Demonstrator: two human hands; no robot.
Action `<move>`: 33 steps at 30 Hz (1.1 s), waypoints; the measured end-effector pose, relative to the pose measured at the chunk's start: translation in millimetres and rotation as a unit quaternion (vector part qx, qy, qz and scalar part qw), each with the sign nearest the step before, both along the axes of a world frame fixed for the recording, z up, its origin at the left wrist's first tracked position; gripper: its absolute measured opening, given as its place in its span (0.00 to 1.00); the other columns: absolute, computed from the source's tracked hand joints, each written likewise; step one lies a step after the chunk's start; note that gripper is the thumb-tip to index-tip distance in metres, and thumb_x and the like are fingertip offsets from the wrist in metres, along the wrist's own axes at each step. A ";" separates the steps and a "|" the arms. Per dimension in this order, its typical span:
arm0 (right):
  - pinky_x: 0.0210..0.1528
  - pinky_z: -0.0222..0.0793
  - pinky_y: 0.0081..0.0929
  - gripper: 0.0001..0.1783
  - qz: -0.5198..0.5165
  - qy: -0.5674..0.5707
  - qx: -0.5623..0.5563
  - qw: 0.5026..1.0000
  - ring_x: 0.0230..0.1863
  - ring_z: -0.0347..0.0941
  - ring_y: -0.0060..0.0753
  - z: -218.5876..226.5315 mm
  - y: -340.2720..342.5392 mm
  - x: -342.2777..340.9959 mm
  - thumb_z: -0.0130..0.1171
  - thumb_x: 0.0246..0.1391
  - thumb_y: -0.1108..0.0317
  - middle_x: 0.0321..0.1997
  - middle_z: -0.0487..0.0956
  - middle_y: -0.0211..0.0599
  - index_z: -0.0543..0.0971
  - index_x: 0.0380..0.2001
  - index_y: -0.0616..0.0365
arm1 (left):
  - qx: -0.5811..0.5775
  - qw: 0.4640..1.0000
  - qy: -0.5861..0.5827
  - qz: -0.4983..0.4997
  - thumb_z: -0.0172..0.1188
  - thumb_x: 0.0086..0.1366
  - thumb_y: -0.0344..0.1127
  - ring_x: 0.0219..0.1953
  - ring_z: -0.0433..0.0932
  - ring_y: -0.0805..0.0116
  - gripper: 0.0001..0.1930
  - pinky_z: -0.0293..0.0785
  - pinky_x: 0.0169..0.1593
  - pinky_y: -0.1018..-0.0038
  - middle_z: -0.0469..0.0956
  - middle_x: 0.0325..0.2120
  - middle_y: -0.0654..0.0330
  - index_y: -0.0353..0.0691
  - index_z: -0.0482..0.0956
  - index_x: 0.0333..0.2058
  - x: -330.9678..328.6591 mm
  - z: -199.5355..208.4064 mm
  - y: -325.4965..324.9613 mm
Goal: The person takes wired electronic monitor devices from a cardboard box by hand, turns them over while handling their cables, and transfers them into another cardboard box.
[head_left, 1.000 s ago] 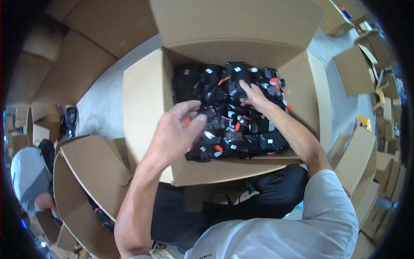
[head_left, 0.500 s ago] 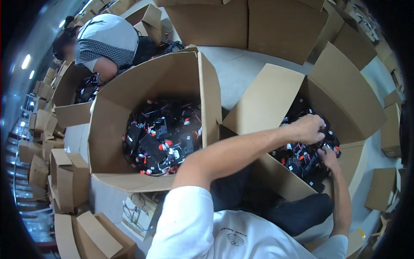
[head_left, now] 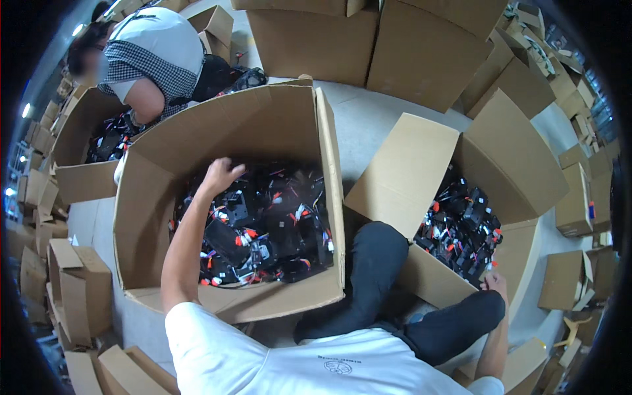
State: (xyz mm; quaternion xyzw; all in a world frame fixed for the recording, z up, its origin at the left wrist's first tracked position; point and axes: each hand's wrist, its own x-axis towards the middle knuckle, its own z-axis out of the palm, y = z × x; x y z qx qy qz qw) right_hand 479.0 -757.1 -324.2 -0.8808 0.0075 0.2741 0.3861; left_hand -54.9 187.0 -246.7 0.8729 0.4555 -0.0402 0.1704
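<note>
My left hand [head_left: 222,175] is over the far part of the large left cardboard box [head_left: 146,217], its thumb apart from loosely bent fingers and nothing visible in it. Below it lies a heap of black battery-like packs [head_left: 227,240] with red and white connectors. My right hand [head_left: 495,283] is at the near right edge of the smaller right cardboard box [head_left: 431,276], fingers bent together; what they hold, if anything, I cannot make out. A small red and white connector [head_left: 492,264] shows just above them. More black packs [head_left: 461,224] fill that box.
At the far left a person [head_left: 155,66] bends over another box [head_left: 82,183] of black packs. Tall cartons [head_left: 316,46] stand at the back. Empty-looking cartons [head_left: 82,289] line the left side, others [head_left: 563,280] the right. My bent knees [head_left: 378,253] are between the two boxes.
My left hand has swung from the right box across to the left box. My right hand has drawn back toward me, to the right box's near edge. The view has shifted slightly.
</note>
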 end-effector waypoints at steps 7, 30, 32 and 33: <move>0.30 0.71 0.23 0.18 -0.014 0.049 0.004 0.999 0.27 0.77 0.17 12.2 23.9 -32.3 0.66 0.84 0.57 0.31 0.82 0.25 0.86 0.38 0.58 | 0.046 0.989 0.140 -0.022 0.91 0.43 0.75 0.88 0.64 0.43 0.81 0.53 0.89 0.32 0.70 0.83 0.42 0.32 0.62 0.86 -115.0 -87.4 0.6; 0.49 0.90 0.34 0.29 0.127 0.059 0.093 0.986 0.45 0.92 0.31 73.2 -73.5 43.1 0.74 0.79 0.48 0.48 0.92 0.39 0.90 0.59 0.69 | -0.219 0.898 -0.381 0.023 0.69 0.69 0.34 0.15 0.70 0.81 0.06 0.60 0.18 0.79 0.78 0.21 0.69 0.38 0.86 0.35 79.8 315.4 -242.1; 0.55 0.89 0.36 0.31 0.231 0.004 0.036 0.972 0.53 0.92 0.32 121.8 -48.0 46.9 0.75 0.78 0.47 0.50 0.92 0.44 0.89 0.62 0.69 | -0.198 0.881 -0.424 -0.068 0.69 0.70 0.35 0.16 0.70 0.85 0.07 0.60 0.18 0.81 0.78 0.22 0.72 0.37 0.87 0.39 141.1 379.1 -316.2; 0.59 0.89 0.36 0.32 0.272 -0.079 0.050 0.958 0.56 0.92 0.35 148.0 -22.4 42.4 0.75 0.79 0.48 0.54 0.93 0.47 0.87 0.67 0.67 | -0.199 0.877 -0.429 -0.085 0.69 0.71 0.37 0.16 0.69 0.86 0.09 0.60 0.19 0.81 0.77 0.22 0.73 0.37 0.88 0.41 150.2 399.0 -333.2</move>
